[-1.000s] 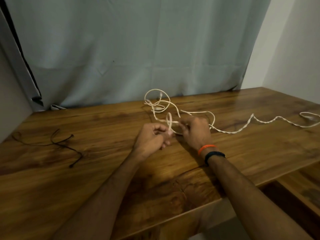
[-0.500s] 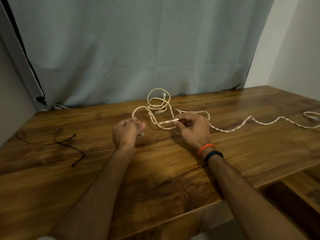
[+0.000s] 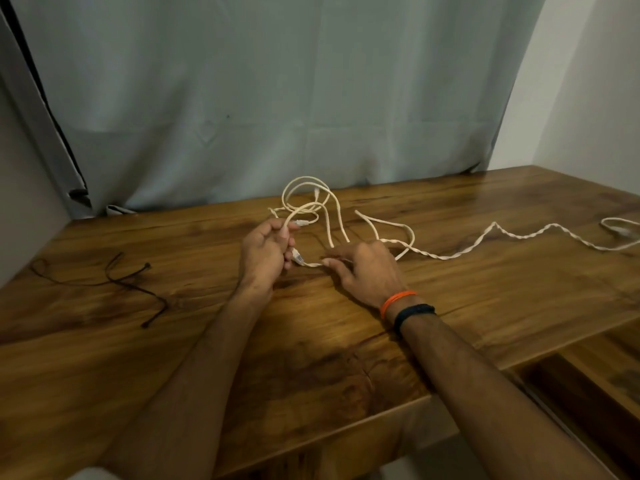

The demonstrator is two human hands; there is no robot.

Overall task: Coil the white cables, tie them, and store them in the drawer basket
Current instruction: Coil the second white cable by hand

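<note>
- Two hands work at the table's (image 3: pixel 207 341) middle — left hand (image 3: pixel 265 252) closed on a white cable (image 3: pixel 334 220) loop, right hand (image 3: pixel 363 271) pinching the strand.
- Feed even loops leftward; untwist the far tangle first.

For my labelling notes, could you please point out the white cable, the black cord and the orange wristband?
white cable (image 3: pixel 450 255), head view, twisted stretch on the table.
black cord (image 3: pixel 138 289), head view, middle bend.
orange wristband (image 3: pixel 394 301), head view, top of the right wrist.

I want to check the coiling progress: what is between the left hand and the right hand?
In the head view, a short stretch of white cable with a connector spans from the left hand to the right hand.
</note>
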